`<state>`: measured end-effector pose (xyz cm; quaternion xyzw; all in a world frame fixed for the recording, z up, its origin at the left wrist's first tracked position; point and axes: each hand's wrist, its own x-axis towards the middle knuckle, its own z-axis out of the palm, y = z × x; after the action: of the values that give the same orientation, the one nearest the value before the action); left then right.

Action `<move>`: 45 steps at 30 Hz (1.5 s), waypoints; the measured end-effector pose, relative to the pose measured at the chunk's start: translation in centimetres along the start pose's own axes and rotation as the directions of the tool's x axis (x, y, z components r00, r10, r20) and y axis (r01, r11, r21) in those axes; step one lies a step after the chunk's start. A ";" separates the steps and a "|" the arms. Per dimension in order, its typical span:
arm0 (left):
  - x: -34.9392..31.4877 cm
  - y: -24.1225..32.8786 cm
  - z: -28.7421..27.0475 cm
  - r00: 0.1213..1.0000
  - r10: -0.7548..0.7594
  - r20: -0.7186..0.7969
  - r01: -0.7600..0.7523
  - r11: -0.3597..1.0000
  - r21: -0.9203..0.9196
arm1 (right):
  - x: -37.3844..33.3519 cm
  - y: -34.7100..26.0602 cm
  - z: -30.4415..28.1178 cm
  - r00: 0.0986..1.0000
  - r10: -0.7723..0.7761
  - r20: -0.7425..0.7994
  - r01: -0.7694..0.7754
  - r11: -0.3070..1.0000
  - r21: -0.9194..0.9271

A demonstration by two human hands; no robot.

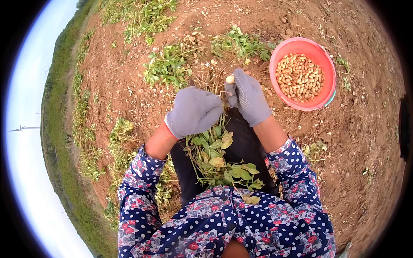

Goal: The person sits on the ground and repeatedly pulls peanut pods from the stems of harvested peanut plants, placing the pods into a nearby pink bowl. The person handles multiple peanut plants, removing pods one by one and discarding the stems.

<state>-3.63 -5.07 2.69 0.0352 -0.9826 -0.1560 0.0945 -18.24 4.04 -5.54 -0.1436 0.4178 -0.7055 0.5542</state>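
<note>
Both my hands wear grey knitted gloves. My left hand [193,110] is closed round the stems of a pulled peanut plant [217,150], whose leaves hang back over my dark trousers. Beyond the fist, the plant's thin brown roots spread out above the soil. Close beside it, my right hand [249,96] pinches a pale peanut pod [230,79] between thumb and fingers. To the right of that hand stands a red bucket [284,96], its bottom covered with peanut pods [300,77].
Reddish-brown soil [344,159] surrounds me. Uprooted peanut plants lie ahead, including one leafy bunch [167,66] and another [241,44] near the bucket. More plants [122,133] lie along the left. Farther left are a green slope [60,129] and a wind turbine [23,128].
</note>
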 end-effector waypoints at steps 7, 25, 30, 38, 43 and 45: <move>-4.5 -1.4 -0.1 0.817 -0.576 -0.025 0.412 0.613 -0.674 | 0.9 -3.6 -4.4 0.935 -0.286 -0.210 0.330 0.488 0.808; -3.6 -0.7 -0.4 0.835 -0.547 -0.059 0.369 0.637 -0.677 | 2.3 3.2 -1.1 0.907 -0.346 0.240 0.414 0.625 -0.662; -3.3 -0.4 -1.2 0.871 -0.491 -0.017 0.409 0.745 -0.528 | 2.4 1.4 -1.7 0.908 -0.247 0.338 0.418 0.476 -0.774; 1.4 5.1 -3.5 0.874 -0.479 -0.078 0.436 0.846 -0.308 | -0.3 -1.8 -2.6 0.773 -0.460 0.436 0.479 -0.027 -0.877; 4.3 1.2 1.9 0.913 -0.401 0.071 0.383 0.904 0.188 | -1.3 -3.5 -2.1 0.743 -0.461 0.485 0.450 -0.191 -0.872; 3.9 0.7 2.7 0.937 -0.344 0.064 0.325 0.923 0.206 | -1.0 -2.7 -2.5 0.731 -0.422 0.537 0.488 -0.227 -0.843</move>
<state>-7.98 -3.97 1.07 0.2038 -0.9760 -0.0758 0.0136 -21.34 6.16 -4.77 -0.6428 0.6822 -0.3485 -0.0034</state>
